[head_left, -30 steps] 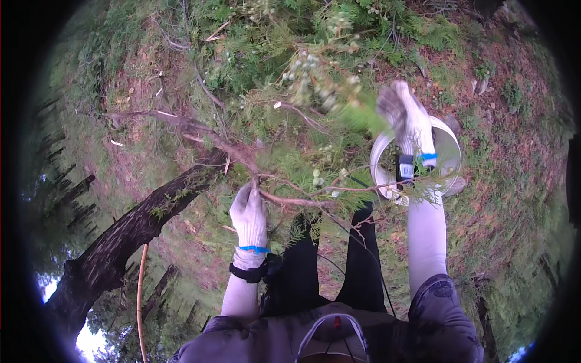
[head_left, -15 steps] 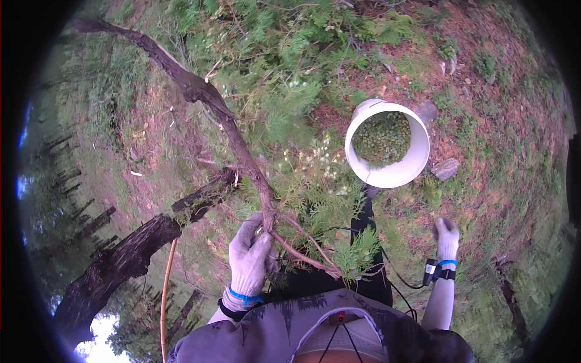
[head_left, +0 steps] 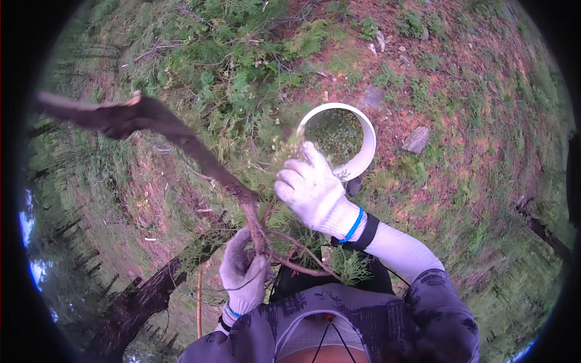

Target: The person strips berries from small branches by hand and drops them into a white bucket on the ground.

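Branch (head_left: 200, 154) gripped in left hand (head_left: 244, 272); right hand (head_left: 311, 187) pinches green sprigs just above white bucket (head_left: 368, 142).

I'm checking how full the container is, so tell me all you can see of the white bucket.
The white bucket is round, looks like plastic and stands upright and open on the reddish, grassy ground. Small greenish plant bits lie inside; how deep they go cannot be told. The gloved right hand reaches over its near rim with a pale sprig. A grey stone lies to its right, apart from it.
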A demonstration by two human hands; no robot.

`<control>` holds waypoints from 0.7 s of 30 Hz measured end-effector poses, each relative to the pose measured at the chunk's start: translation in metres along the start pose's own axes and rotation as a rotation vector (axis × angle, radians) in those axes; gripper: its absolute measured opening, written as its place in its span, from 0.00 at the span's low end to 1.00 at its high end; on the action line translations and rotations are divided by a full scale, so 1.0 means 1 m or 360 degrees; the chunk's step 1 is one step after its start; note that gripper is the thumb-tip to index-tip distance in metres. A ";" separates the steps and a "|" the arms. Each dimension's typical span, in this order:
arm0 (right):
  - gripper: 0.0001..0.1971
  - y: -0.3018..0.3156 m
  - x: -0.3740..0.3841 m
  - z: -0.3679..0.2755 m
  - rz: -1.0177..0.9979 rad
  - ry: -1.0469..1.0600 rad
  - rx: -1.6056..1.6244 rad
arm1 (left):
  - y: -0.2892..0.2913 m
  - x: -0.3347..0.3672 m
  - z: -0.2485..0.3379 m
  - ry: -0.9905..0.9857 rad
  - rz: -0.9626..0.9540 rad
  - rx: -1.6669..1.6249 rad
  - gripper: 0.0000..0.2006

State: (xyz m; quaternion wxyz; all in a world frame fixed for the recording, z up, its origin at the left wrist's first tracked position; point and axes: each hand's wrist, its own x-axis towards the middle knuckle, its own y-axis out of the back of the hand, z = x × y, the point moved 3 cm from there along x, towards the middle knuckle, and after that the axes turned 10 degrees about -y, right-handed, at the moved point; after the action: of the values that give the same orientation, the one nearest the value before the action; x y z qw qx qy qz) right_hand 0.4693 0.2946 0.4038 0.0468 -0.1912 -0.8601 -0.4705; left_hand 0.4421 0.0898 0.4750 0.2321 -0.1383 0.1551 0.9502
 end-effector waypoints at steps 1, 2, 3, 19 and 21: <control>0.11 0.015 0.006 -0.005 0.0093 0.0014 0.0044 | 0.004 0.003 0.007 -0.0078 0.0007 0.0045 0.24; 0.11 0.022 0.005 -0.011 0.0073 0.0038 0.0045 | 0.019 0.003 0.007 -0.0077 -0.0178 0.0142 0.27; 0.11 0.027 0.006 -0.017 -0.0003 0.0016 0.0017 | 0.027 0.010 0.013 -0.0017 -0.0239 0.0180 0.30; 0.10 -0.112 -0.084 0.155 -0.0376 -0.0069 -0.0124 | -0.114 0.111 -0.160 0.0446 -0.0471 -0.0050 0.12; 0.11 -0.165 -0.091 0.191 -0.0595 -0.0043 -0.0085 | -0.121 0.111 -0.178 0.0623 -0.0322 0.0164 0.14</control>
State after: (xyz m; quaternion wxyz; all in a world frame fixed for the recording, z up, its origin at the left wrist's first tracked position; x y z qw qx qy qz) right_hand 0.5106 0.3461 0.1438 -0.0582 -0.0355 -0.8684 -0.4912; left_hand 0.4397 0.1725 0.2467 0.2984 -0.3228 0.2309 0.8680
